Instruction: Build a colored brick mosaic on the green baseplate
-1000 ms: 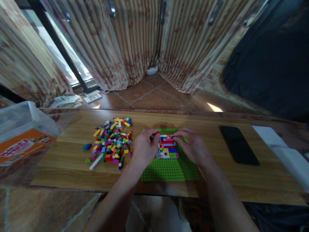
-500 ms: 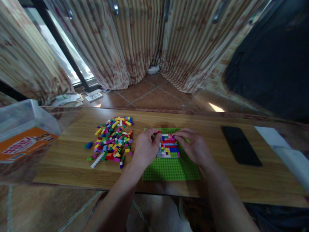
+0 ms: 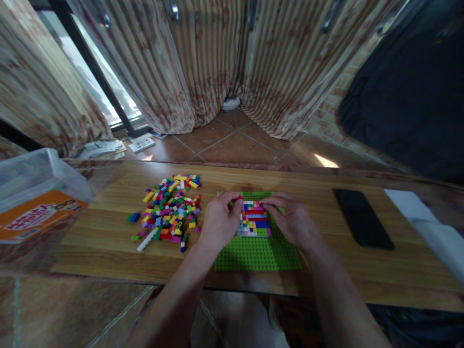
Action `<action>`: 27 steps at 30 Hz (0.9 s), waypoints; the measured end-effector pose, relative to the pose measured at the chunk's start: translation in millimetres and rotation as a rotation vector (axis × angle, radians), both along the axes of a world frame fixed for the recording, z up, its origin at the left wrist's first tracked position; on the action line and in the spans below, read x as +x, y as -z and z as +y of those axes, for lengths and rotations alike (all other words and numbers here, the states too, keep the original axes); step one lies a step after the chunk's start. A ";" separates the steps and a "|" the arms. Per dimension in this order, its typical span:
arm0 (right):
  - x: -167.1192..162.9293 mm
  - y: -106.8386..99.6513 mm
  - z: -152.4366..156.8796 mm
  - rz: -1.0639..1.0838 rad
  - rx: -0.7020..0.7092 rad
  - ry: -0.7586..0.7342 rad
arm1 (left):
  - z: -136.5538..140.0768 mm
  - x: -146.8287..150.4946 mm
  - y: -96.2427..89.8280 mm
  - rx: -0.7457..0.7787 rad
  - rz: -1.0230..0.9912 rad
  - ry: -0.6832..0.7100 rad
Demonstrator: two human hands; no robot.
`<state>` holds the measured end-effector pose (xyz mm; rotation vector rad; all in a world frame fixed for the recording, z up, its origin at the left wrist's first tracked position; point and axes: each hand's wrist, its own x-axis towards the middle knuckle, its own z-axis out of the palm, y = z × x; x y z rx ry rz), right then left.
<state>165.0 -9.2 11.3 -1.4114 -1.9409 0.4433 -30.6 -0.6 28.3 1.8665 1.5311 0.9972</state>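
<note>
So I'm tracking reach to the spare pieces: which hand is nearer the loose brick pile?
Left. The left hand rests on the green baseplate right beside the loose brick pile; the right hand sits farther away, across the built patch.

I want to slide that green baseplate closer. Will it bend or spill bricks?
The green baseplate looks thin and flat, so probably light and slightly flexible. The bricks on it seem pressed on, so likely stay put. Both hands rest on it.

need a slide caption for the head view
Both hands, left hand and right hand, press small bricks onto a green baseplate beside a loose pile.
</note>
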 end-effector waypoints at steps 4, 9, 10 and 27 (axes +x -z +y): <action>-0.3 -1.4 -0.9 -0.040 0.021 -0.011 | 0.2 -0.4 0.2 -0.008 0.002 0.003; -3.5 -4.2 -2.9 -0.066 0.040 -0.005 | -0.1 -0.4 1.4 -0.002 -0.014 0.005; -4.1 -4.5 -3.2 -0.067 0.039 -0.006 | -0.2 -0.4 1.4 -0.001 -0.013 0.007; -7.3 -6.6 -4.7 -0.043 -0.056 0.030 | -0.4 -1.2 1.8 0.011 0.011 0.014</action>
